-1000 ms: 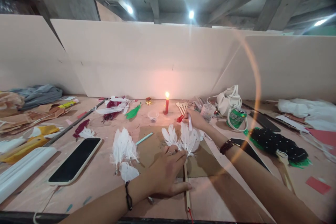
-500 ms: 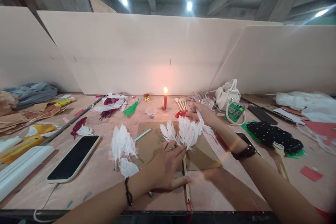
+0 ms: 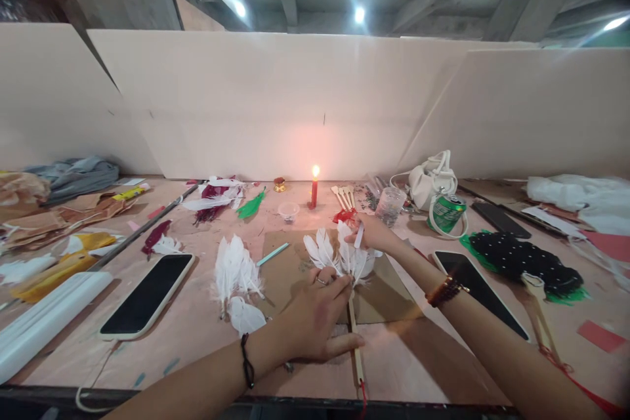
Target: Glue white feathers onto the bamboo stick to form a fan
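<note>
A white feather fan with a flat wooden handle and a red cord lies on brown cardboard. My left hand holds it down, fingers at the base of the feathers and thumb across the handle. Over the feathers' right side, my right hand is closed around a short white stick, which looks like a glue stick. Whether its tip touches the feathers I cannot tell. Loose white feathers lie left of the cardboard, beside a light-blue strip.
A lit red candle stands behind the cardboard. Wooden handles, a clear cup, a green can and a white bag are at back right. Phones lie on both sides; a black dotted fan lies right.
My right hand has moved left and down with the white stick, from beside the feathers to over them. My left hand stays on the fan. The view has shifted slightly.
</note>
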A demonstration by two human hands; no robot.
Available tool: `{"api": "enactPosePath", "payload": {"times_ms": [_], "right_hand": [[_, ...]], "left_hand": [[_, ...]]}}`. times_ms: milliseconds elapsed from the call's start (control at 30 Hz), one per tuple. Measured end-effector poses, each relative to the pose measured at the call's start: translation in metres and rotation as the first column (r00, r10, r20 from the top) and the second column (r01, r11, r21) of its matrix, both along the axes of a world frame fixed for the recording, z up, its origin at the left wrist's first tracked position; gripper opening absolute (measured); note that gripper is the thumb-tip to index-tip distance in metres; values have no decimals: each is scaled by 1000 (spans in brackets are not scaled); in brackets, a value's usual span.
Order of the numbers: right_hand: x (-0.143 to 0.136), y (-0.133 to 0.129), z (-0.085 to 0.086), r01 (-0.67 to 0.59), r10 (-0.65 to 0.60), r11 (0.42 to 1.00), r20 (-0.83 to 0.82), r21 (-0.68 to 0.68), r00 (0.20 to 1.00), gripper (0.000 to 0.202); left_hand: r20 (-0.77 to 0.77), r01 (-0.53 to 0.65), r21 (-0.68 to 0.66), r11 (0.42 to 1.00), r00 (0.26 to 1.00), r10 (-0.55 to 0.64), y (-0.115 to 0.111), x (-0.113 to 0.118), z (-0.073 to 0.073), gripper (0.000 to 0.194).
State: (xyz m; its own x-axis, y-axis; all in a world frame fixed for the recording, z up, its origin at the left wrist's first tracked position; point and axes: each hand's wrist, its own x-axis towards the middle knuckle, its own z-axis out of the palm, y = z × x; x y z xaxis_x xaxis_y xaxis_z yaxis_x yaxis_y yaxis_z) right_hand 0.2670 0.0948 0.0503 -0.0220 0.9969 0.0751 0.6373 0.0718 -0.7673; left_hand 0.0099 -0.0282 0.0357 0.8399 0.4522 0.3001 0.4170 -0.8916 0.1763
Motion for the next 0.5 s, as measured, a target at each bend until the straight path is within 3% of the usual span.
{"api": "enactPosePath", "payload": {"times_ms": [200, 367, 433, 500], "right_hand": [[-14, 2, 5, 20, -25, 999, -107, -47, 994, 47], [-10, -5, 40, 33, -36, 999, -261, -15, 965, 58], [-11, -21, 57, 53, -19, 995, -366, 83, 930, 57], [-15, -46, 67, 51, 72, 957, -405, 284, 911, 51]], "left_hand": [[-5, -2, 28, 1000, 1000, 2, 0, -2, 2, 80], [60, 11, 5, 1000, 998, -11, -3, -3, 5, 77], [149, 4, -118, 993, 989, 14, -3, -1, 5, 65], [295, -8, -392, 920, 946, 134, 1, 3, 3, 57]]}}
